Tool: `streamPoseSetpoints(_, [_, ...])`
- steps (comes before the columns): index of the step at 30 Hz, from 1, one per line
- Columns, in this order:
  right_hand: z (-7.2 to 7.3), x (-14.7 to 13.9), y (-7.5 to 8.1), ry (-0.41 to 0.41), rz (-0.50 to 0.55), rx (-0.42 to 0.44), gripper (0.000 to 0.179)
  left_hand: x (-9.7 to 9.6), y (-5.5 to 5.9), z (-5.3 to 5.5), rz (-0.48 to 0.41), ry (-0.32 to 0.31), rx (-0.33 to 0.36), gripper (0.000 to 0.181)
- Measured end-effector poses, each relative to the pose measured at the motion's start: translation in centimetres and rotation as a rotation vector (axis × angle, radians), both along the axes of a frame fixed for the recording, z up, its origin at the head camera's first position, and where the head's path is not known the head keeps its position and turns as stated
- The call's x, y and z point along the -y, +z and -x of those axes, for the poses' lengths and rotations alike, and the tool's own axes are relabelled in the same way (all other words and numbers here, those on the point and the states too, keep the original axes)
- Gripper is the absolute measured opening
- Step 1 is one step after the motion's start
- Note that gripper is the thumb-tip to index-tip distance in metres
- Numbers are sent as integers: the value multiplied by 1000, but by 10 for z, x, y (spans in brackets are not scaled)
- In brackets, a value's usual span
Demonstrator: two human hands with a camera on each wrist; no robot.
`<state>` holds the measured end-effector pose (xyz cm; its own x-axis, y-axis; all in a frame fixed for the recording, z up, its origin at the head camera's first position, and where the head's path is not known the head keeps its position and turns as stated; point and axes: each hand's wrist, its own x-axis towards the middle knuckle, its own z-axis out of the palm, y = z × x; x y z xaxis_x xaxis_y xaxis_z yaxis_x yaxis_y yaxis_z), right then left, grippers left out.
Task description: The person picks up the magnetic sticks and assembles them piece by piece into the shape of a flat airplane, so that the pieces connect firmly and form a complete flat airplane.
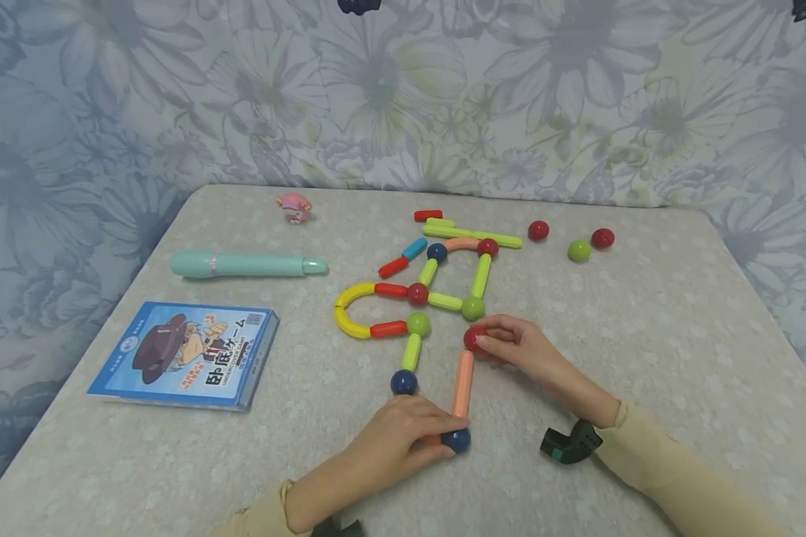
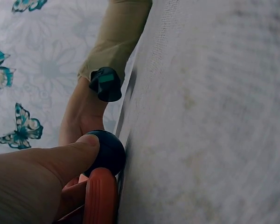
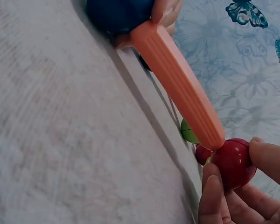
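Observation:
My left hand (image 1: pixel 391 438) pinches a dark blue ball (image 1: pixel 458 441) between thumb and fingers. From that ball an orange stick (image 1: pixel 463 384) runs away from me, its far end right at a red ball (image 3: pixel 233 163). Thumb and fingertips of my right hand (image 1: pixel 530 354) pinch this red ball. Left of the stick, a second dark blue ball (image 1: pixel 404 382) sits just past the left knuckles, joined to a short green stick (image 1: pixel 412 352) and a green ball (image 1: pixel 418 324). Another green ball (image 1: pixel 473 308) lies just beyond the right fingertips.
Further back, a linked outline holds a yellow curved piece (image 1: pixel 344 312) and red sticks. Loose green sticks (image 1: pixel 473 234) and loose balls (image 1: pixel 580 250) lie behind. On the left are a blue card-game box (image 1: pixel 181 354), a mint tube (image 1: pixel 255 265) and a pink figurine (image 1: pixel 295 207).

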<state>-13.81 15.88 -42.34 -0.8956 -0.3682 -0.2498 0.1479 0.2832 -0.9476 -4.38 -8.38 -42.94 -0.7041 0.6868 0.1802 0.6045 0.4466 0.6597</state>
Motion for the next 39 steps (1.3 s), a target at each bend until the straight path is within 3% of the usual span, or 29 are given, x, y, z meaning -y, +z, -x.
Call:
streamPoseSetpoints(16, [3, 6, -4, -1, 26, 27, 42, -1, 5, -1, 20, 34, -23, 44])
streamPoseSetpoints(23, [2, 3, -4, 5, 52, 42, 43, -8, 13, 2, 153, 8, -16, 51])
streamPoseSetpoints(27, [0, 3, -5, 0, 50, 63, 44, -16, 18, 12, 152, 22, 139, 51])
streamPoseSetpoints(30, [0, 4, -4, 1, 64, 71, 44, -20, 20, 20, 64, 67, 322, 43])
streamPoseSetpoints(33, [0, 4, -2, 21, 73, 72, 46, -22, 19, 25, -11, 115, 452, 37])
streamPoseSetpoints(35, [2, 3, 0, 60, 60, 56, 45, -23, 19, 26, -40, 136, 501, 35])
streamPoseSetpoints(39, [12, -5, 6, 218, -53, -68, 41, -24, 20, 27, -65, 152, 525, 34])
